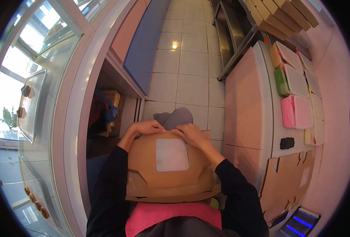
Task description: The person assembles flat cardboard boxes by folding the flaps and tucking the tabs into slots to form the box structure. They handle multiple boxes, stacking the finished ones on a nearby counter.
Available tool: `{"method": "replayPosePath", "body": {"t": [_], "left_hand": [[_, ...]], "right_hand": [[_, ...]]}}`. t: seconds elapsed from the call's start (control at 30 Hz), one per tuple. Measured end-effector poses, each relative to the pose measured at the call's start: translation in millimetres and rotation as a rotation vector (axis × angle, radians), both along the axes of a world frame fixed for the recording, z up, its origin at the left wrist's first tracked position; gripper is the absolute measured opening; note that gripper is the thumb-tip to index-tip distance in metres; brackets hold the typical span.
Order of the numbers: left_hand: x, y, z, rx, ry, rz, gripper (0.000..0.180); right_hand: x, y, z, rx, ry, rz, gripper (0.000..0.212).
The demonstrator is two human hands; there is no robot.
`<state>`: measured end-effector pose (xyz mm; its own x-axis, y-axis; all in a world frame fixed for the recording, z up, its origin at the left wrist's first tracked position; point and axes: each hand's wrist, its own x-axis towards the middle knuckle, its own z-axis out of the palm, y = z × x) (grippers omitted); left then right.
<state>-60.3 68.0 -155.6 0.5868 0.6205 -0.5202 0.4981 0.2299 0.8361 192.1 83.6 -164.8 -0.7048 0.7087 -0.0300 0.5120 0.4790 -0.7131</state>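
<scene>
Long black sleeves [111,183], plain and matte, cover both arms; each ends in a simple edge along the forearm, leaving the wrist bare. The left hand [148,127] and right hand [190,134] are uncovered. Across the lap spreads a bright pink cloth [175,209], smooth and unpatterned; whether it is an apron cannot be told. The top [179,228] is dark, nearly black, and the trousers [179,117] are plain grey, rounded over the knee.

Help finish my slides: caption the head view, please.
Left hand and right hand at the far edge of a brown cardboard box with a pale panel.
</scene>
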Motion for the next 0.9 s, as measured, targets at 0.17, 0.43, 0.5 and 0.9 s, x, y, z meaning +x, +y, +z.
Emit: {"method": "replayPosePath", "body": {"t": [0.17,0.43,0.5,0.9], "left_hand": [[11,14,-14,0.122,-0.144,-0.028,0.030],[11,8,0,0.314,0.024,0.008,0.024],[14,0,41,0.410,0.306,-0.023,0.020],[-55,-71,77,0.476,0.058,0.143,0.044]], "right_hand": [[-2,6,-9,0.121,-0.124,-0.104,0.047],[-11,-14,-18,0.249,-0.175,-0.213,0.031],[-1,-12,-12,0.297,-0.034,-0.217,0.023],[124,-33,45,-0.283,0.015,-0.366,0.046]]}}
